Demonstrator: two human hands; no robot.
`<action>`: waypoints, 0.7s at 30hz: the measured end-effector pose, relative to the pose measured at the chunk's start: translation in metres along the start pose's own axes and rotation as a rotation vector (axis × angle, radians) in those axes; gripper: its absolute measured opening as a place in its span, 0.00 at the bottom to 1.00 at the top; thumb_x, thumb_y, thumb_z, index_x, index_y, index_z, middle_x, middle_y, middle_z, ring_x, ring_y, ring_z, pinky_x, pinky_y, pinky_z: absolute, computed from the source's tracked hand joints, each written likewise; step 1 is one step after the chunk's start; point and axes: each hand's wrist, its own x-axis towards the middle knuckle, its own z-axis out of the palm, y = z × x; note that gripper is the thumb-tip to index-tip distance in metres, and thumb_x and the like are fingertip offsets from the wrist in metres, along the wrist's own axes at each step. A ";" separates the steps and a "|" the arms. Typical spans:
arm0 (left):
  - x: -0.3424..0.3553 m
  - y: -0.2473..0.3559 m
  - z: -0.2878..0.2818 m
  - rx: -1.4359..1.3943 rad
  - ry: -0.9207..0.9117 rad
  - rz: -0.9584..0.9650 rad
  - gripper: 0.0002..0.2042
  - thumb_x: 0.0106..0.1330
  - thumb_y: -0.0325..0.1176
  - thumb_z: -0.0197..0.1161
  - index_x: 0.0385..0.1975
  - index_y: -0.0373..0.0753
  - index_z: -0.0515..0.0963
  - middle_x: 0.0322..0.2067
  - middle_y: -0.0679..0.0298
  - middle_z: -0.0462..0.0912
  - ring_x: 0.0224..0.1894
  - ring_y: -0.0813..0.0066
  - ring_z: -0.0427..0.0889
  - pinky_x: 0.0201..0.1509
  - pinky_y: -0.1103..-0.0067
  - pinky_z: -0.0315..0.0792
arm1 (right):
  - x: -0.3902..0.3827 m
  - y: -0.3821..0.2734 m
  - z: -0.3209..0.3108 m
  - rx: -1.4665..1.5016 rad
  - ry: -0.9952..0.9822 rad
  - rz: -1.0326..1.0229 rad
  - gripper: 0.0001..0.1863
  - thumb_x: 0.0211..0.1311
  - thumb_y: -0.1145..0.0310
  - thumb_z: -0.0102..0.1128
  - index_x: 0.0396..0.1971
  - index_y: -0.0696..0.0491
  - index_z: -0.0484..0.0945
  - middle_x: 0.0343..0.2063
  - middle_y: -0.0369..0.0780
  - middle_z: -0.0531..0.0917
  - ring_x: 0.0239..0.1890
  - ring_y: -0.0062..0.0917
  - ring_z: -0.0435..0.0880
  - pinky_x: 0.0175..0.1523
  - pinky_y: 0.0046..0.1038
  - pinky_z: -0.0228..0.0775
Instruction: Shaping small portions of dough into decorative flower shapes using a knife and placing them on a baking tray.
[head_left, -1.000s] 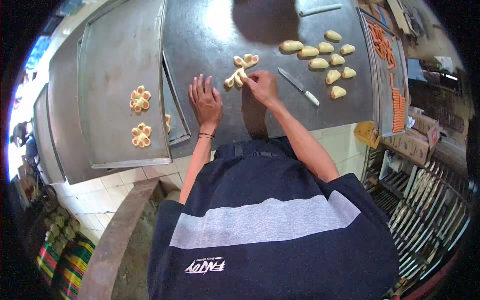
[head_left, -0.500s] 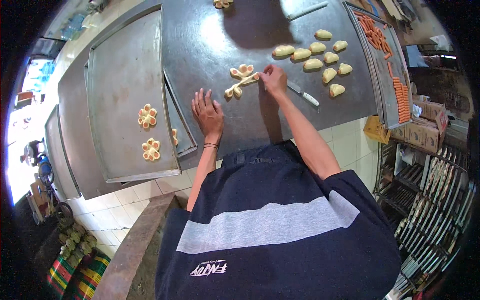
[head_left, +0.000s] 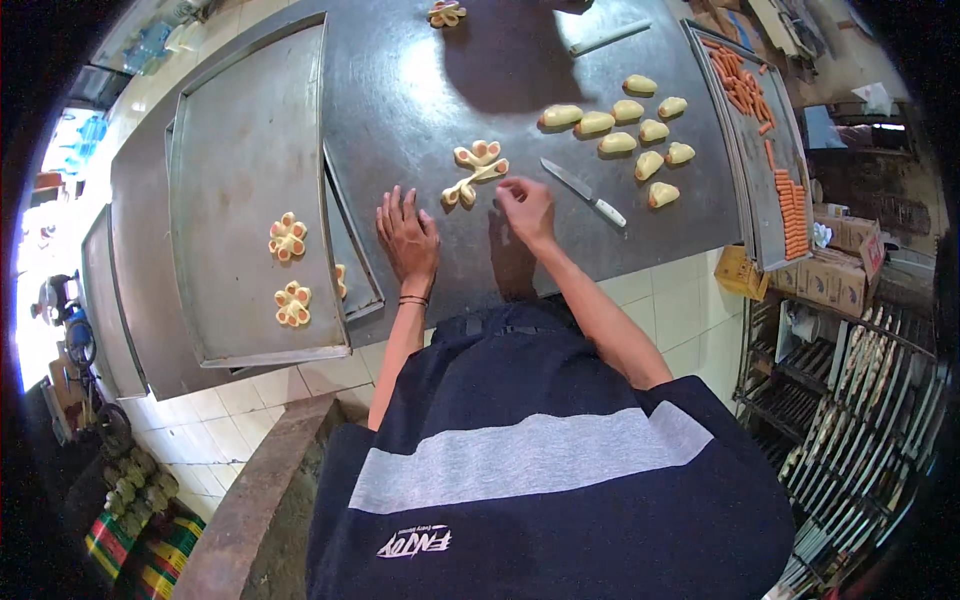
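Note:
On the metal table lies a piece of pale dough with sausage slices [head_left: 476,172], its petal-like ends spread apart. My left hand [head_left: 408,235] rests flat on the table to its left, fingers stretched out and holding nothing. Just below and right of the dough is my right hand [head_left: 528,210], fingers curled together, with nothing visible in them. A knife with a white handle [head_left: 585,192] lies to the right of that hand. Farther right are several uncut dough-wrapped sausages [head_left: 617,142].
A large metal tray [head_left: 240,150] on the left carries two flower-shaped pieces [head_left: 287,237]; another piece peeks from beneath its edge. Another shaped piece [head_left: 447,13] and a pale stick-like tool [head_left: 610,37] lie at the back. A tray at right holds sausages [head_left: 790,210].
My right hand has let go of a dough end and drawn back toward me. That end now sits closer to the upper ones. My left hand stays flat on the table.

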 end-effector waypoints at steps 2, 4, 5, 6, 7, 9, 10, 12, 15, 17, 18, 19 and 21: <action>0.002 0.003 0.002 -0.019 0.010 0.019 0.20 0.72 0.33 0.58 0.64 0.42 0.75 0.70 0.55 0.70 0.77 0.56 0.61 0.83 0.58 0.50 | -0.008 -0.003 0.007 0.022 -0.078 0.036 0.15 0.62 0.62 0.70 0.42 0.57 0.89 0.28 0.43 0.89 0.33 0.30 0.90 0.41 0.33 0.80; 0.002 0.005 -0.001 -0.023 0.022 0.010 0.20 0.72 0.33 0.59 0.62 0.42 0.76 0.68 0.55 0.73 0.75 0.57 0.64 0.81 0.59 0.54 | -0.012 -0.007 0.015 -0.077 -0.121 0.035 0.15 0.60 0.61 0.72 0.42 0.56 0.89 0.27 0.43 0.89 0.32 0.32 0.89 0.39 0.35 0.79; 0.003 0.005 -0.004 -0.030 0.035 0.006 0.19 0.72 0.33 0.59 0.61 0.42 0.77 0.65 0.55 0.75 0.73 0.57 0.67 0.79 0.61 0.58 | -0.015 -0.010 0.018 -0.075 -0.125 0.035 0.15 0.60 0.61 0.72 0.42 0.56 0.89 0.27 0.43 0.89 0.32 0.32 0.89 0.39 0.35 0.79; 0.005 0.006 -0.007 -0.026 0.036 0.004 0.19 0.72 0.33 0.59 0.61 0.42 0.77 0.65 0.55 0.75 0.73 0.57 0.67 0.79 0.61 0.58 | -0.019 -0.012 0.022 -0.104 -0.149 0.058 0.16 0.60 0.60 0.72 0.43 0.55 0.89 0.27 0.43 0.89 0.32 0.33 0.90 0.39 0.36 0.79; 0.009 0.009 -0.012 -0.116 -0.021 -0.049 0.18 0.71 0.33 0.61 0.59 0.42 0.79 0.62 0.55 0.77 0.68 0.56 0.72 0.74 0.62 0.65 | -0.020 -0.014 0.024 -0.134 -0.167 0.081 0.17 0.60 0.59 0.72 0.43 0.54 0.89 0.28 0.44 0.89 0.33 0.35 0.90 0.39 0.37 0.80; 0.021 0.022 -0.017 -0.207 -0.079 -0.098 0.17 0.70 0.33 0.63 0.58 0.41 0.80 0.58 0.55 0.79 0.63 0.55 0.77 0.68 0.62 0.71 | -0.020 -0.017 0.033 -0.186 -0.086 0.029 0.17 0.60 0.58 0.73 0.42 0.54 0.89 0.25 0.43 0.88 0.30 0.35 0.89 0.38 0.37 0.79; 0.030 0.034 -0.020 -0.375 -0.116 -0.121 0.16 0.68 0.33 0.65 0.54 0.39 0.82 0.53 0.53 0.81 0.56 0.53 0.80 0.61 0.62 0.74 | -0.018 -0.018 0.036 -0.238 -0.009 -0.027 0.17 0.59 0.57 0.74 0.41 0.54 0.90 0.23 0.42 0.88 0.27 0.34 0.89 0.37 0.36 0.79; 0.045 0.040 -0.010 -0.545 -0.156 -0.136 0.14 0.67 0.32 0.67 0.51 0.38 0.84 0.47 0.52 0.83 0.49 0.52 0.83 0.55 0.62 0.76 | -0.008 -0.016 0.036 -0.257 -0.023 -0.072 0.18 0.59 0.57 0.73 0.42 0.54 0.90 0.27 0.44 0.89 0.32 0.38 0.89 0.40 0.39 0.79; 0.047 0.027 0.015 -0.372 -0.201 0.080 0.11 0.66 0.34 0.70 0.40 0.33 0.87 0.34 0.53 0.87 0.38 0.59 0.87 0.48 0.69 0.80 | -0.007 -0.021 0.037 -0.215 -0.034 -0.080 0.17 0.59 0.57 0.72 0.42 0.54 0.90 0.31 0.46 0.89 0.37 0.40 0.90 0.42 0.40 0.80; 0.058 0.040 0.006 -0.429 -0.257 -0.025 0.10 0.66 0.34 0.70 0.40 0.33 0.88 0.34 0.53 0.89 0.38 0.62 0.88 0.47 0.71 0.80 | -0.002 -0.010 0.029 -0.161 -0.005 -0.030 0.17 0.58 0.58 0.73 0.41 0.54 0.90 0.32 0.47 0.89 0.36 0.39 0.90 0.43 0.39 0.80; 0.065 0.049 0.000 -0.481 -0.303 -0.139 0.10 0.66 0.33 0.71 0.40 0.32 0.89 0.34 0.53 0.90 0.38 0.64 0.89 0.45 0.73 0.81 | 0.003 -0.002 0.024 -0.072 0.056 -0.016 0.16 0.60 0.60 0.73 0.42 0.55 0.90 0.32 0.44 0.90 0.34 0.34 0.90 0.41 0.35 0.80; 0.071 0.051 0.000 -0.479 -0.308 -0.133 0.10 0.66 0.33 0.71 0.40 0.32 0.89 0.34 0.53 0.90 0.38 0.64 0.89 0.45 0.73 0.81 | 0.009 0.003 0.021 0.020 0.114 -0.009 0.15 0.61 0.63 0.73 0.42 0.56 0.90 0.32 0.42 0.90 0.32 0.28 0.89 0.39 0.31 0.79; 0.084 0.060 0.010 -0.675 -0.254 -0.283 0.10 0.66 0.32 0.73 0.40 0.32 0.90 0.33 0.53 0.91 0.38 0.68 0.90 0.44 0.75 0.81 | 0.022 0.020 0.017 0.195 0.112 0.121 0.13 0.64 0.66 0.71 0.43 0.59 0.89 0.33 0.40 0.90 0.31 0.26 0.88 0.38 0.28 0.79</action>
